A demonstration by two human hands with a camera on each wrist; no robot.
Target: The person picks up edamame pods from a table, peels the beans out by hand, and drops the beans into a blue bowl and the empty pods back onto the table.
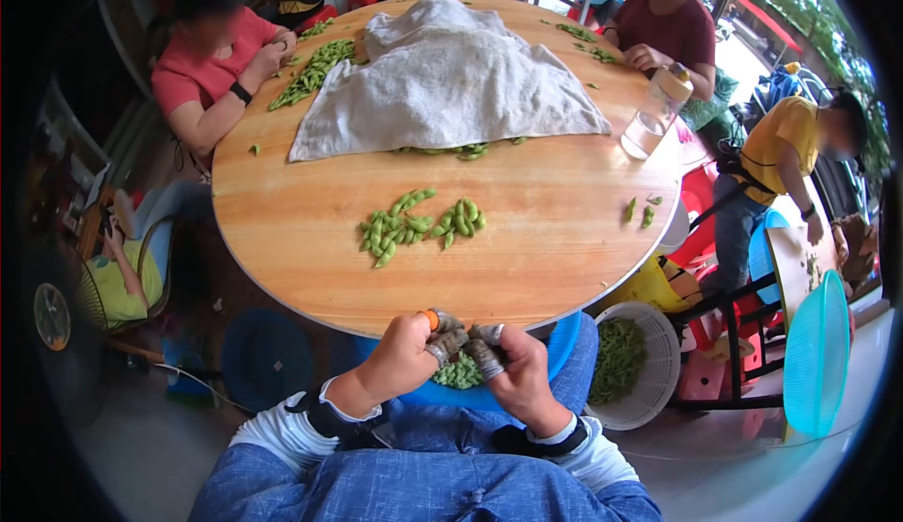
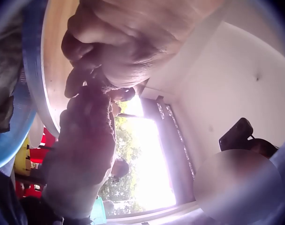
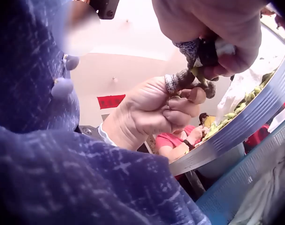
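Right wrist: pod (image 3: 197, 72) pinched between left hand (image 3: 149, 112), right hand (image 3: 212, 26).

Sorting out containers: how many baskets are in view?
2: white basket holding pods, at the person's right knee; turquoise basket on edge farther right. More may be hidden.

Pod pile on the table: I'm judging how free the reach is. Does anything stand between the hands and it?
Nothing visible does. The left hand and right hand pinch a pod at the near rim of the table; only bare wood lies between that rim and the pod pile.
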